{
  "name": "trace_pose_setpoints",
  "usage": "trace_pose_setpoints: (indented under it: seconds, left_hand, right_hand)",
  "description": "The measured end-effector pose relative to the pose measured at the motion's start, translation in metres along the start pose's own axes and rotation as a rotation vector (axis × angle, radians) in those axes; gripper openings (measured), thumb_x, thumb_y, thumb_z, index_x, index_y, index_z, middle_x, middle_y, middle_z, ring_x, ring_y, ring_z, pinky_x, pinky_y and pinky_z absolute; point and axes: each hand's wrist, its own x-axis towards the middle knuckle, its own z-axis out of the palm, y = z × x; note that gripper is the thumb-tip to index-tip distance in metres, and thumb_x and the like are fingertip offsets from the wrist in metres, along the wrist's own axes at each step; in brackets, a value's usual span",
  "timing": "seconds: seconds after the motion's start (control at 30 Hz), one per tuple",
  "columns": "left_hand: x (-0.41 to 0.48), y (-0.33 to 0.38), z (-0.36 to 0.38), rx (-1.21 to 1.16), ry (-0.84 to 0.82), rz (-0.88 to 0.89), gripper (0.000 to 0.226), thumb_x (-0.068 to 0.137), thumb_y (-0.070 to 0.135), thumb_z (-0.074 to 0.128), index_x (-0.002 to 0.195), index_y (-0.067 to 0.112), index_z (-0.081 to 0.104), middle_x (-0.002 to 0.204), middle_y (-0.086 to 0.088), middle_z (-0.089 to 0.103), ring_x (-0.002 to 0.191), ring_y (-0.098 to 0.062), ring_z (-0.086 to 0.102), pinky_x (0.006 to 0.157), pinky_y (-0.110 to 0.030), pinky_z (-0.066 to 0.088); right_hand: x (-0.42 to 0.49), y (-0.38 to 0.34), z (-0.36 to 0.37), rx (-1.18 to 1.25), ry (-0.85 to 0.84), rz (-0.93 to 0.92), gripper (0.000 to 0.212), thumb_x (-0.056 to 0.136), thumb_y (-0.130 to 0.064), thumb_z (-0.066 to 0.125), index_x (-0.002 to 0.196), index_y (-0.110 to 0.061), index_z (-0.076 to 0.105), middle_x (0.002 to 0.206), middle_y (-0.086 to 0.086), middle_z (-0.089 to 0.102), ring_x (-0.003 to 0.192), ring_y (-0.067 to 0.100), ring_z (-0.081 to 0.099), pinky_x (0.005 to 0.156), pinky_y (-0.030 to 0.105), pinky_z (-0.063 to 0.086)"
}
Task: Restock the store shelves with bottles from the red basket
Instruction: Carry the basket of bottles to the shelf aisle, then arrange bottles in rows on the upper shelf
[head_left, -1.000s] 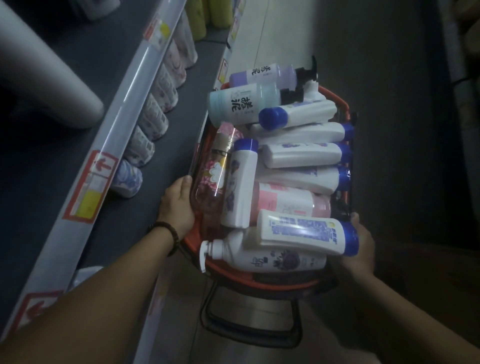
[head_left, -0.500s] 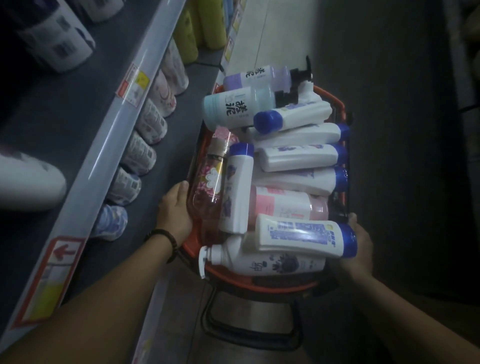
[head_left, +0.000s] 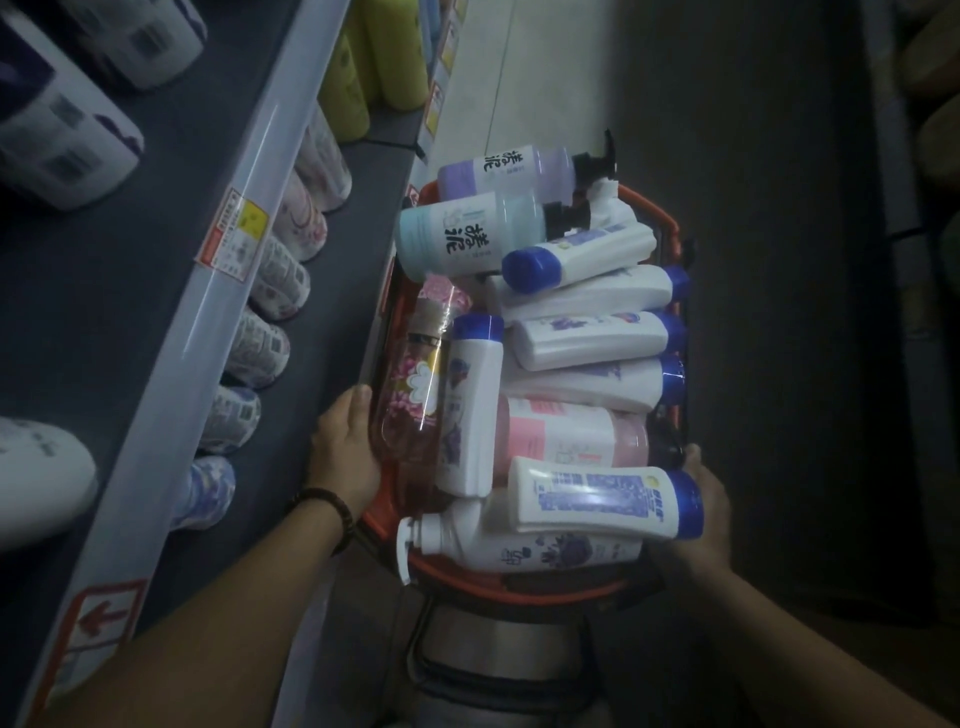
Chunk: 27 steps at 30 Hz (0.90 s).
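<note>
My left hand (head_left: 345, 447) grips the left rim of the red basket (head_left: 519, 586); my right hand (head_left: 698, 512) holds its near right corner. Bottles (head_left: 587, 340) lie heaped inside, just right of the shelves (head_left: 104, 322).

Free strip on lower shelf (head_left: 337, 291), basket side.
It runs bare between the shelved bottle row (head_left: 260, 348) and the red basket (head_left: 672, 223); upper rail (head_left: 218, 322) overhangs that row. Basket bottles (head_left: 587, 343) heaped tight above the rim.
</note>
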Motion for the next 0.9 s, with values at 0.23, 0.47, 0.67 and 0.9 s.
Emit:
trace_pose_setpoints:
  seconds: [0.23, 0.47, 0.67, 0.9]
  left_hand:
    - [-0.002, 0.003, 0.000, 0.007, 0.040, 0.012, 0.040, 0.114, 0.029, 0.036, 0.084, 0.014, 0.057, 0.076, 0.008, 0.060, 0.069, 0.000, 0.054, 0.058, -0.020, 0.035]
    - [-0.010, 0.008, 0.000, 0.032, 0.052, -0.052, 0.043, 0.114, 0.030, 0.036, 0.091, 0.003, 0.059, 0.076, 0.004, 0.057, 0.069, -0.003, 0.050, 0.062, -0.028, 0.028]
    - [-0.030, -0.001, -0.016, 0.093, -0.017, -0.170, 0.038, 0.112, 0.027, 0.039, 0.099, 0.002, 0.064, 0.093, -0.011, 0.066, 0.089, -0.029, 0.060, 0.075, -0.032, 0.036]
    - [-0.110, 0.002, -0.050, -0.006, 0.105, -0.246, 0.015, 0.105, 0.016, 0.055, 0.118, 0.019, 0.062, 0.105, -0.004, 0.071, 0.099, -0.029, 0.066, 0.091, -0.043, 0.052]
  right_hand:
    - [-0.001, -0.002, 0.000, 0.015, -0.008, 0.018, 0.023, 0.114, -0.028, 0.051, 0.097, -0.022, 0.064, 0.099, 0.010, 0.068, 0.100, 0.035, 0.070, 0.101, 0.065, 0.052]
    - [0.000, 0.002, -0.011, 0.115, -0.134, 0.042, 0.034, 0.115, -0.038, 0.048, 0.123, -0.011, 0.066, 0.103, 0.017, 0.070, 0.087, 0.019, 0.068, 0.098, 0.054, 0.053]
    - [-0.009, 0.013, -0.032, 0.088, -0.138, 0.003, 0.040, 0.115, -0.039, 0.044, 0.086, -0.023, 0.066, 0.088, 0.009, 0.070, 0.085, 0.026, 0.068, 0.097, 0.059, 0.055]
    - [-0.052, 0.029, -0.071, -0.032, -0.057, -0.057, 0.010, 0.104, -0.028, 0.067, 0.107, -0.019, 0.070, 0.099, 0.000, 0.073, 0.101, 0.027, 0.070, 0.089, 0.038, 0.052]
